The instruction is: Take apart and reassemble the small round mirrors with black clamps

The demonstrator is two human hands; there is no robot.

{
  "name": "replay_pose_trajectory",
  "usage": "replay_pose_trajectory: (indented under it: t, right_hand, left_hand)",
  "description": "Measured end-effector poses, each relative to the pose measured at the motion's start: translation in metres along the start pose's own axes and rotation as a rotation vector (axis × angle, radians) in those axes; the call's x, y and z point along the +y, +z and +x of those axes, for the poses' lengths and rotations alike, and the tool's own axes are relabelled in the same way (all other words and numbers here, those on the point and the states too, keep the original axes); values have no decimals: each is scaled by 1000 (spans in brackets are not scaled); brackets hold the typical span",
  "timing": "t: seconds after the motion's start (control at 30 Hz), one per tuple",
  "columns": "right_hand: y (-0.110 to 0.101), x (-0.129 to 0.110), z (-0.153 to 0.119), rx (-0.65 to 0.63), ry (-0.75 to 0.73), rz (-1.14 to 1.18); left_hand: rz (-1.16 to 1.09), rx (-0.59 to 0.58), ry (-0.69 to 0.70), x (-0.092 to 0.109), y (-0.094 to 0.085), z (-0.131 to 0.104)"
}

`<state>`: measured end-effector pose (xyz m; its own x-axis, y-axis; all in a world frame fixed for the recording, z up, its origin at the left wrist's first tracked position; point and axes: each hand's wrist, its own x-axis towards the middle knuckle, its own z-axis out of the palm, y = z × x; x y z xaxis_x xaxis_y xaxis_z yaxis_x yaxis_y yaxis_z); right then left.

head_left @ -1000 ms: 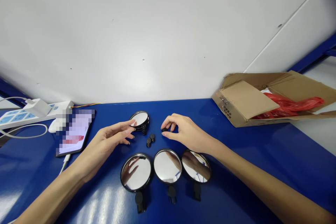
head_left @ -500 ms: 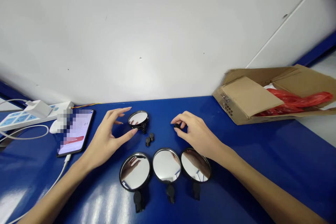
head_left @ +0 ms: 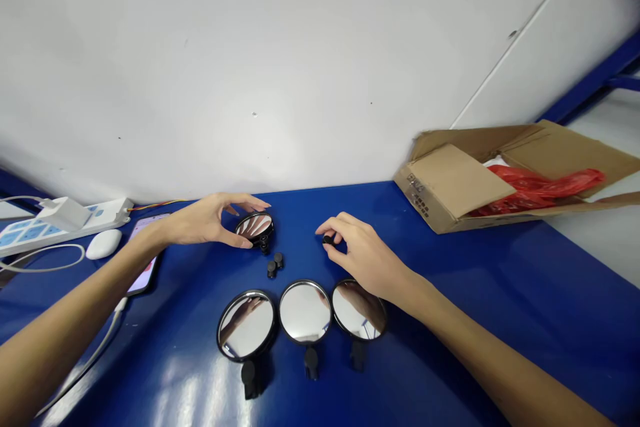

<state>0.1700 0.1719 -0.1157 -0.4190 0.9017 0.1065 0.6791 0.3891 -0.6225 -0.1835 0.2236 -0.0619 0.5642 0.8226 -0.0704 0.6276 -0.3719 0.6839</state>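
Note:
At the back of the table a small round black-rimmed mirror (head_left: pixel 257 225) lies with its stem toward me. My left hand (head_left: pixel 220 221) reaches around it, fingers over the far rim and thumb at the near left rim; whether they touch is unclear. Between thumb and fingers, my right hand (head_left: pixel 357 250) pinches a small black cap (head_left: pixel 328 239) above the blue table. Two similar black caps (head_left: pixel 275 264) sit just in front of the small mirror. Closer to me stand in a row a left mirror (head_left: pixel 247 325), a middle mirror (head_left: pixel 305 312) and a right mirror (head_left: pixel 359 310), each with a black stem.
On the left are a white power strip (head_left: pixel 107 215), a white earbud case (head_left: pixel 104 244) and a phone (head_left: pixel 143 280) partly under my left forearm, with a white cable. An open cardboard box (head_left: pixel 450 183) holding red plastic (head_left: pixel 545 188) stands at the back right against the wall.
My left hand has moved forward and right, from beside the small mirror to around its rim. My right hand keeps its pinch on the black cap. The view has shifted slightly.

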Motion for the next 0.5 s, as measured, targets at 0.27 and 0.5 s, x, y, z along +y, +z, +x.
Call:
replay_pose_trajectory:
  t: [0.27, 0.5]
  right_hand:
    - [0, 0, -1, 2, -20, -14]
    - [-1, 4, 2, -1, -36, -26]
  left_hand:
    - [-49, 7, 9, 2, 2, 4]
    - [-101, 60, 13, 0, 5, 1]
